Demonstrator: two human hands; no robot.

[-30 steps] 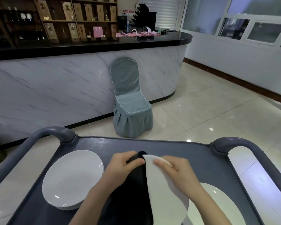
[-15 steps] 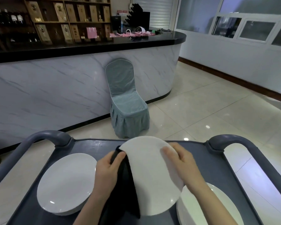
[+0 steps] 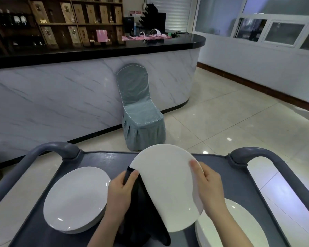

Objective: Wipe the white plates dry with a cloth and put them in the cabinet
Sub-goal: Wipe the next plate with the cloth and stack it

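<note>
Wiping is the step in hand: the left hand (image 3: 119, 191) pinches a dark cloth (image 3: 141, 211) against the tilted round white ceramic plate (image 3: 168, 189). The right hand (image 3: 209, 186) grips its rim above the grey cart surface (image 3: 103, 159). Next, likely rub both faces dry; no cabinet is in view.

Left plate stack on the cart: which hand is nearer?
Left. The left hand, gripping the dark cloth, is just beside the stack; the right hand is across the held plate.
</note>
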